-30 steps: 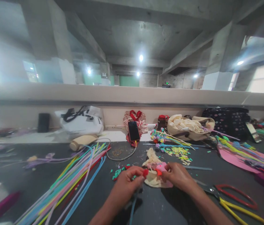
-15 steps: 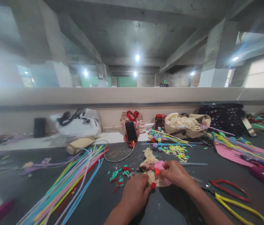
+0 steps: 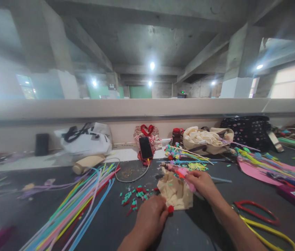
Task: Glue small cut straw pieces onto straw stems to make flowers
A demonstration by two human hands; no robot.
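A small red fuzzy piece [image 3: 171, 209] sits at the fingertips of my left hand [image 3: 151, 214], which is closed in a pinch just above the dark table. My right hand [image 3: 201, 183] is closed around a pink glue gun [image 3: 181, 170] with an orange-red trigger. Its dark nozzle points left and away from me. Beneath the gun lies a crumpled cream cloth [image 3: 177, 193]. Left of the cloth, cut green and red bits [image 3: 134, 197] are scattered near my left hand. Red-and-yellow-handled scissors [image 3: 257, 212] rest to the right of my right forearm.
A bundle of coloured pipe cleaners [image 3: 79, 205] spreads across the left. Behind the cloth lie finished-looking fuzzy stems [image 3: 179, 151] and yellow bits [image 3: 196, 166]. A phone [image 3: 145, 147] with a cable leans on a patterned bag. Pink sheet [image 3: 252, 170] lies at right, under more stems.
My right hand has lifted the glue gun slightly up and right, turning it and uncovering more of the cloth. My left hand stays nearly in place with the red piece.
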